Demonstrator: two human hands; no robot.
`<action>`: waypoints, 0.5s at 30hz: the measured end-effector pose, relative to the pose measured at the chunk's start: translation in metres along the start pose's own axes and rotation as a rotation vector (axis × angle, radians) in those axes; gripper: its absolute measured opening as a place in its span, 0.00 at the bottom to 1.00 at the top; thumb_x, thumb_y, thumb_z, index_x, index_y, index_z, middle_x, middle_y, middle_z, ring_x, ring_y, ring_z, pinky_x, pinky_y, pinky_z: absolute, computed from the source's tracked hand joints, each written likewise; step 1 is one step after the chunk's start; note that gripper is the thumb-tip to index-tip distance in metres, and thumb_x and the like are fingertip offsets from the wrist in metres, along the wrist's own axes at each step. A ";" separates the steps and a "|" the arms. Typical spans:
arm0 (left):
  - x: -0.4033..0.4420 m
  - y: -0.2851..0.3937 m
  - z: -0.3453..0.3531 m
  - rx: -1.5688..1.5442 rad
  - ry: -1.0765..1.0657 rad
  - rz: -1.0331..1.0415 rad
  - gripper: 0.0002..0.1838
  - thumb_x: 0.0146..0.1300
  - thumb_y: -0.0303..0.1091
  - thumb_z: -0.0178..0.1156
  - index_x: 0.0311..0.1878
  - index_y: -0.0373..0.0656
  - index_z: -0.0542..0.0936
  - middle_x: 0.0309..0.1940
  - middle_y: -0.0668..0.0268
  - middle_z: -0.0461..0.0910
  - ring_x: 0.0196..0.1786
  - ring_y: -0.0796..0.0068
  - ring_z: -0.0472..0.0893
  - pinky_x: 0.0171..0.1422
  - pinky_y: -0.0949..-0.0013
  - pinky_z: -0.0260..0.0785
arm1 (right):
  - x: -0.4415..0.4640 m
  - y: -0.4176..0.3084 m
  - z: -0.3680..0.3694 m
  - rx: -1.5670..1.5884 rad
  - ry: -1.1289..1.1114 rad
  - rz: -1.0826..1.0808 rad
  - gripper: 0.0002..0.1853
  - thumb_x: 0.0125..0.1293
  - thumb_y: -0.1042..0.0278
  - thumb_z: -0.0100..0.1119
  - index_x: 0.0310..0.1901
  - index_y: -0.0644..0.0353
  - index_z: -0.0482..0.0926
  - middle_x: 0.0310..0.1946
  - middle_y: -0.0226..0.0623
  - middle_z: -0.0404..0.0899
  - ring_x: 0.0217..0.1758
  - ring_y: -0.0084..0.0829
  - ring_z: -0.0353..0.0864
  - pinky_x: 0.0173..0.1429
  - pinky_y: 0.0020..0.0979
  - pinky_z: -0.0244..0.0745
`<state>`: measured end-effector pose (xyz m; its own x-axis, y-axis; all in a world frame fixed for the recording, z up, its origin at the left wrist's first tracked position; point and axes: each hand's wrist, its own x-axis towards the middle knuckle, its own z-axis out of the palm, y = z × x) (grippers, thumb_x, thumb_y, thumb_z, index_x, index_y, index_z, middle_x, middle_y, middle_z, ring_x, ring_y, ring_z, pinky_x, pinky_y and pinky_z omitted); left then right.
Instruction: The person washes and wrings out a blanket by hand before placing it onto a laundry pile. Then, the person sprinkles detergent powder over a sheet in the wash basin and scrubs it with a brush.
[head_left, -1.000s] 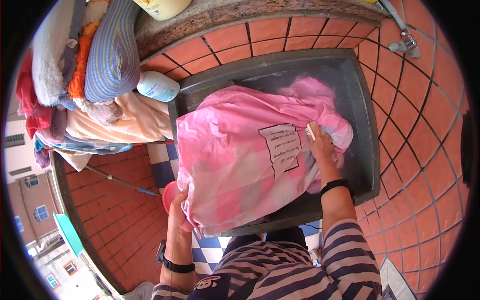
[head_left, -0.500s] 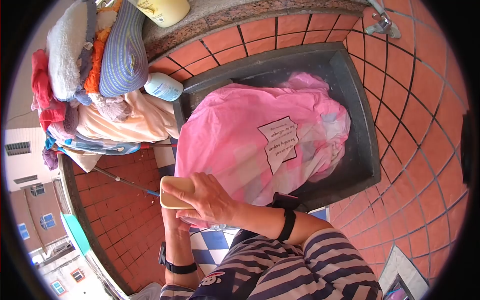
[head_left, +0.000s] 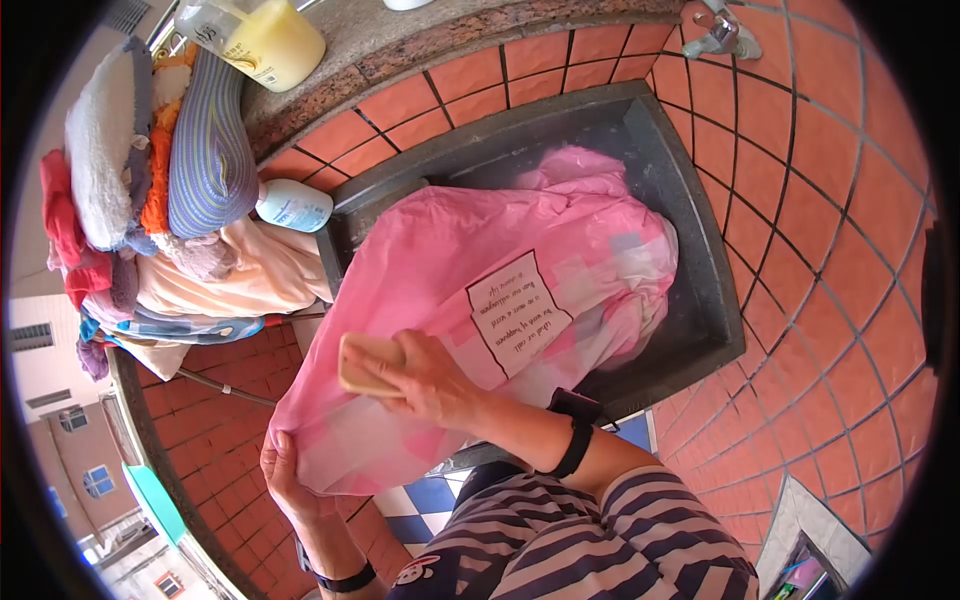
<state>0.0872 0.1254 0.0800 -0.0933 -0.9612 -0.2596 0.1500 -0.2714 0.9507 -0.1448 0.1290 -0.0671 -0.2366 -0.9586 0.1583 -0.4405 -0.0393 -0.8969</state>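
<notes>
A wet pink sheet (head_left: 430,240) with pale patches and a printed text label lies bunched in the dark grey basin (head_left: 705,250). Its near left end hangs over the basin's front side. My left hand (head_left: 290,480) pinches that corner, thumb on top and fingers beneath. In my right hand (head_left: 435,380) is a cream block-shaped scrubbing brush (head_left: 368,366), held above the sheet; its underside is mostly hidden, so I cannot tell whether it touches the cloth.
Towels and clothes (head_left: 210,150) hang at the left. A pale blue bottle (head_left: 295,205) stands by the basin. On the ledge is a bottle of yellow liquid (head_left: 270,45). A tap (head_left: 712,38) sits on the tiled wall at upper right.
My left hand has moved left and down, drawing the sheet's corner out with it. The brush, in my right hand, has shifted slightly right and tilted. The view has shifted a little.
</notes>
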 end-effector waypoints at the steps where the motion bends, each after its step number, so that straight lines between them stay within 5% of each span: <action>1: -0.008 0.013 0.003 0.008 -0.001 0.002 0.18 0.69 0.38 0.49 0.55 0.34 0.73 0.50 0.55 0.77 0.50 0.62 0.79 0.55 0.61 0.73 | -0.004 0.009 0.002 -0.088 -0.029 -0.106 0.39 0.54 0.65 0.65 0.69 0.37 0.62 0.37 0.48 0.69 0.40 0.48 0.71 0.46 0.43 0.69; 3: -0.026 0.044 0.007 -0.038 0.084 0.001 0.17 0.68 0.36 0.52 0.52 0.32 0.74 0.48 0.53 0.79 0.49 0.60 0.80 0.55 0.59 0.74 | -0.017 0.041 0.004 -0.274 -0.091 -0.314 0.40 0.51 0.64 0.66 0.67 0.30 0.64 0.38 0.45 0.67 0.42 0.47 0.71 0.45 0.44 0.69; 5: -0.043 0.042 -0.014 -0.030 0.116 -0.023 0.17 0.68 0.36 0.52 0.52 0.32 0.73 0.48 0.53 0.79 0.50 0.59 0.80 0.56 0.58 0.73 | -0.029 0.156 -0.078 -0.794 -0.036 0.214 0.35 0.57 0.58 0.60 0.68 0.28 0.62 0.44 0.47 0.70 0.44 0.47 0.72 0.49 0.46 0.68; 6: -0.044 0.037 -0.023 -0.023 0.140 -0.037 0.16 0.68 0.35 0.51 0.52 0.33 0.73 0.48 0.53 0.79 0.50 0.58 0.80 0.56 0.57 0.73 | -0.039 0.196 -0.123 -0.619 -0.181 0.558 0.33 0.59 0.54 0.57 0.68 0.28 0.62 0.42 0.48 0.71 0.43 0.48 0.74 0.49 0.46 0.68; 7: -0.046 0.021 -0.027 -0.026 0.169 -0.027 0.14 0.68 0.37 0.52 0.48 0.36 0.74 0.47 0.53 0.79 0.48 0.60 0.80 0.56 0.61 0.72 | -0.051 0.203 -0.148 -1.026 -0.039 0.400 0.34 0.60 0.53 0.57 0.69 0.32 0.61 0.42 0.47 0.75 0.41 0.47 0.77 0.45 0.46 0.71; 8: -0.043 0.002 -0.039 -0.016 0.122 -0.060 0.13 0.68 0.39 0.53 0.44 0.37 0.74 0.49 0.53 0.78 0.49 0.61 0.79 0.55 0.63 0.71 | -0.052 0.201 -0.145 -1.026 -0.060 0.395 0.34 0.60 0.53 0.57 0.69 0.32 0.61 0.42 0.47 0.75 0.41 0.47 0.77 0.45 0.46 0.71; 10: -0.036 -0.009 -0.040 0.002 0.015 -0.145 0.13 0.66 0.41 0.56 0.38 0.40 0.73 0.52 0.54 0.76 0.50 0.65 0.77 0.54 0.68 0.69 | -0.042 0.196 -0.134 -0.988 0.044 0.769 0.34 0.60 0.51 0.57 0.69 0.36 0.61 0.42 0.47 0.77 0.38 0.45 0.78 0.40 0.45 0.74; 11: -0.034 -0.012 -0.023 0.008 -0.029 -0.199 0.14 0.65 0.43 0.59 0.35 0.41 0.73 0.53 0.55 0.75 0.50 0.67 0.76 0.52 0.70 0.68 | -0.042 0.204 -0.100 -0.788 0.352 0.398 0.34 0.61 0.53 0.56 0.69 0.42 0.61 0.40 0.49 0.78 0.35 0.45 0.77 0.39 0.44 0.74; 12: -0.031 -0.012 0.001 0.033 -0.044 -0.215 0.17 0.61 0.44 0.64 0.35 0.40 0.72 0.55 0.55 0.73 0.48 0.70 0.74 0.49 0.72 0.68 | -0.024 0.167 -0.066 -0.451 0.394 0.254 0.34 0.61 0.53 0.57 0.69 0.47 0.61 0.36 0.51 0.76 0.34 0.48 0.75 0.40 0.45 0.73; 13: -0.031 -0.019 0.006 -0.005 -0.033 -0.286 0.16 0.56 0.41 0.68 0.30 0.44 0.71 0.49 0.59 0.76 0.45 0.73 0.74 0.47 0.73 0.67 | -0.010 0.089 -0.041 -0.185 0.257 0.302 0.35 0.60 0.57 0.59 0.69 0.50 0.61 0.39 0.51 0.76 0.35 0.47 0.75 0.39 0.45 0.72; 14: -0.032 -0.031 -0.003 -0.107 0.001 -0.304 0.14 0.56 0.36 0.67 0.27 0.46 0.70 0.43 0.61 0.77 0.41 0.74 0.75 0.45 0.73 0.68 | -0.006 0.042 -0.007 -0.198 0.210 -0.018 0.37 0.57 0.61 0.63 0.69 0.44 0.61 0.40 0.50 0.72 0.38 0.47 0.73 0.41 0.45 0.71; 15: -0.035 -0.039 -0.013 -0.210 0.037 -0.321 0.15 0.56 0.32 0.67 0.24 0.49 0.68 0.37 0.63 0.79 0.37 0.75 0.75 0.43 0.73 0.69 | -0.010 -0.013 0.008 -0.065 -0.075 -0.086 0.40 0.53 0.63 0.66 0.69 0.36 0.62 0.39 0.47 0.68 0.41 0.46 0.72 0.44 0.44 0.70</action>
<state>0.0974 0.1695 0.0497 -0.1330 -0.8259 -0.5479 0.3178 -0.5591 0.7658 -0.1295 0.1372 -0.0602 -0.1313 -0.9710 0.1999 -0.5119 -0.1063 -0.8524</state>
